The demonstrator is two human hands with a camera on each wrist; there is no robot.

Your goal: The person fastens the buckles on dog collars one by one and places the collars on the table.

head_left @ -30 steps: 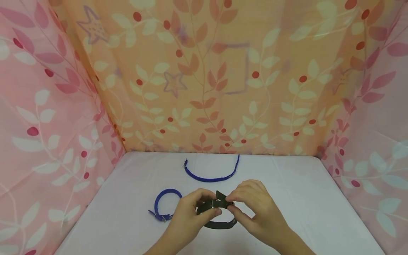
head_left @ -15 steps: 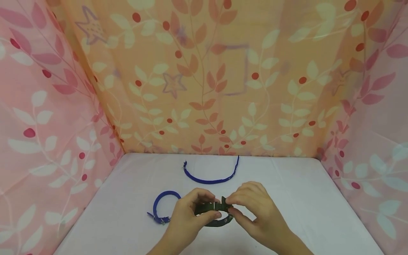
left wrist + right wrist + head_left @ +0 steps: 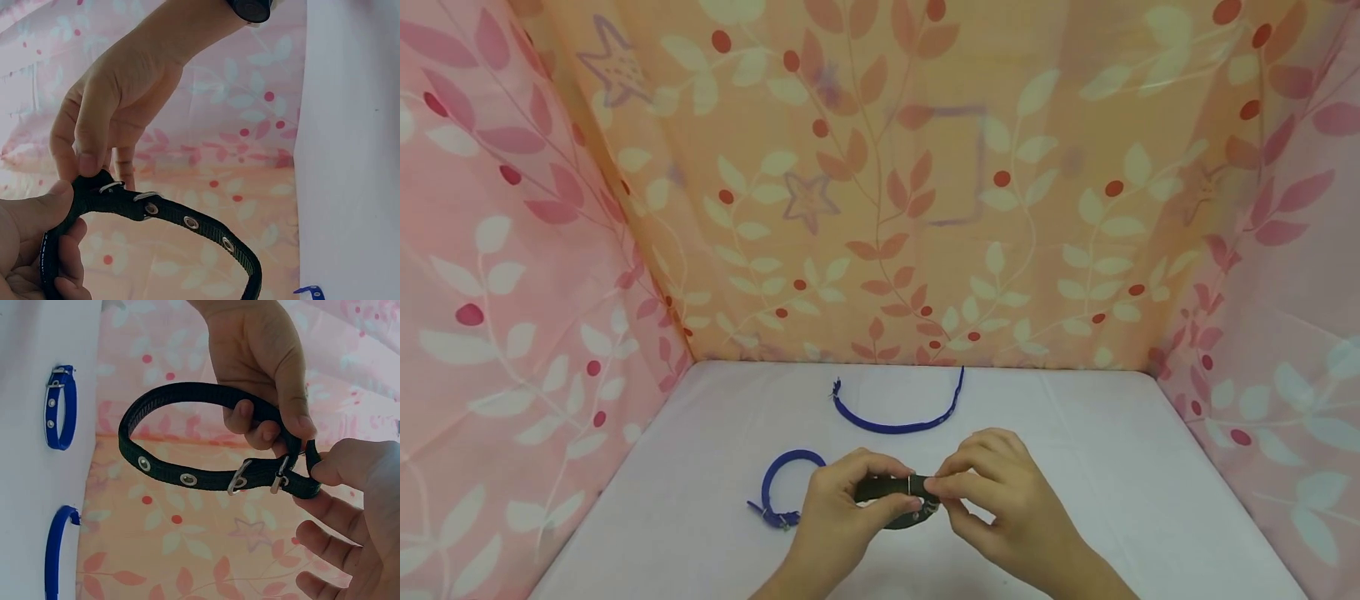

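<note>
A dark green pet collar [image 3: 169, 477] with metal eyelets, a buckle [image 3: 279, 475] and a ring [image 3: 239, 477] forms a loop held above the table. My left hand [image 3: 850, 504] grips its band between thumb and fingers. Beside the buckle, my right hand [image 3: 1011, 504] pinches the strap end between thumb and index finger; its other fingers are spread in the right wrist view. The strap passes through the buckle and bends back there. From the head view, fingers hide most of the buckle area.
On the white table [image 3: 700, 467], a buckled blue collar [image 3: 765, 492] lies left of my left hand, partly hidden by it. Farther back, an unbuckled blue collar [image 3: 891, 429] lies in a wide curve. Patterned cloth walls [image 3: 880, 208] stand behind and at both sides.
The strap end that stuck up between my hands is now down under my right fingers. My right hand has shifted slightly left, closer to the left hand.
</note>
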